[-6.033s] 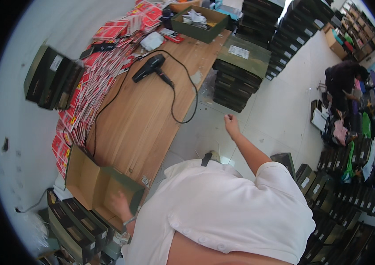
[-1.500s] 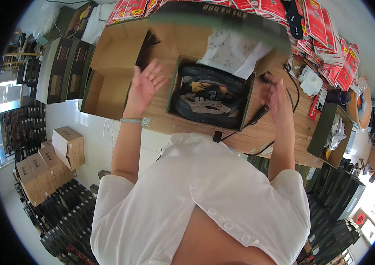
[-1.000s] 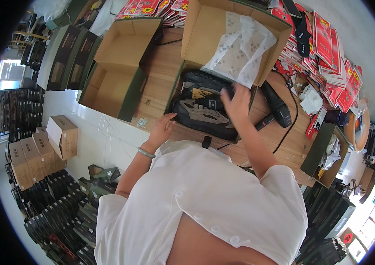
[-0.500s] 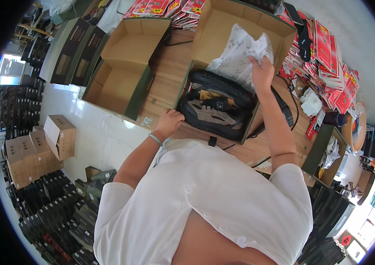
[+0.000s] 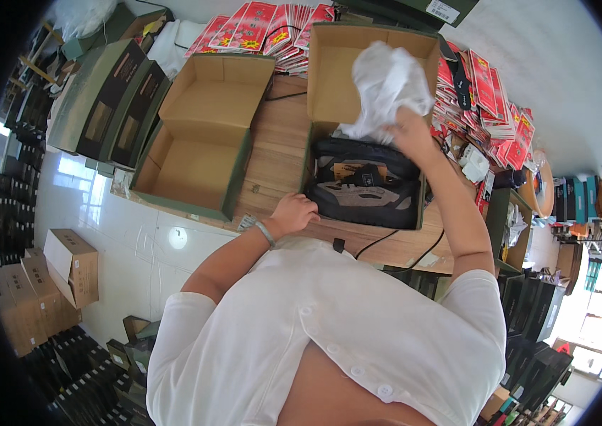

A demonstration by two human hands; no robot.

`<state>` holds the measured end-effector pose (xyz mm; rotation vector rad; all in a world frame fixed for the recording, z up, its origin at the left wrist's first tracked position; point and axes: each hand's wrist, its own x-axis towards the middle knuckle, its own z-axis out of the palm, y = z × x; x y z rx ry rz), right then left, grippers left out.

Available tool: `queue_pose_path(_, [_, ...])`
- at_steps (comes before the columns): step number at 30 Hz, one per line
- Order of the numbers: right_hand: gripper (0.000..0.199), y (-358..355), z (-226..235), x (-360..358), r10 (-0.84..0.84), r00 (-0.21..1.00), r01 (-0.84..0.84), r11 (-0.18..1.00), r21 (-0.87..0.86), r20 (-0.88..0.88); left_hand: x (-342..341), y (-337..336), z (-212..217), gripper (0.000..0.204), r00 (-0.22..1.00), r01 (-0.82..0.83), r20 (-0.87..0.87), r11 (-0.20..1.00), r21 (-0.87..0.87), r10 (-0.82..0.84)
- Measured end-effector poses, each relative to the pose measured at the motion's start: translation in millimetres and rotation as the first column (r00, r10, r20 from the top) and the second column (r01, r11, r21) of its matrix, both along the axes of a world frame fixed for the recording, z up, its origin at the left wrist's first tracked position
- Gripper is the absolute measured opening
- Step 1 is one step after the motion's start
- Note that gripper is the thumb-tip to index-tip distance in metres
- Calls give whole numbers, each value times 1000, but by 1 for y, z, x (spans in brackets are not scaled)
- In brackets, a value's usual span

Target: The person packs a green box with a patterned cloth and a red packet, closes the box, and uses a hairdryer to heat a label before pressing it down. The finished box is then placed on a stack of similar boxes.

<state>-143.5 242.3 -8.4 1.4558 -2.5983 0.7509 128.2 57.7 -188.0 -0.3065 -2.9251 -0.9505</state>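
A pair of grey-brown shoes (image 5: 358,199) with black soles lies on its side in an open green shoe box (image 5: 321,85) with a bare brown inside. White patterned tissue paper (image 5: 390,82), crumpled and blurred, is raised over the far side of the box in front of its upright lid. My right hand (image 5: 411,133) is closed on the lower edge of that paper. At the near left corner of the box, my left hand (image 5: 295,214) has its fingers curled against the edge.
A second open shoe box (image 5: 191,167) stands to the left on the wooden table (image 5: 276,142). Red printed packets (image 5: 251,25) pile up along the back and right. Closed shoe boxes (image 5: 113,99) stand far left; cartons (image 5: 74,266) sit on the floor. A black cable (image 5: 432,245) crosses the near right.
My right hand has bunched the tissue paper up and swung it slightly left against the lid. My left hand stays at the box corner. The whole view has shifted a little.
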Motion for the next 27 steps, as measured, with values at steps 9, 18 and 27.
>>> queue_pose_path(9, [19,8,-8,31,-292,948,316,916,-249,129,29,-34,-12,22,990,138,64,947,-289,-125])
queue_pose_path(18, [26,23,-60,22,-244,929,304,932,-199,278,-36,-44,13,41,809,-585,-9,807,81,588])
queue_pose_path(27, [26,24,-10,55,-130,949,225,918,-326,287,-82,-37,-37,69,677,-596,435,789,-151,594])
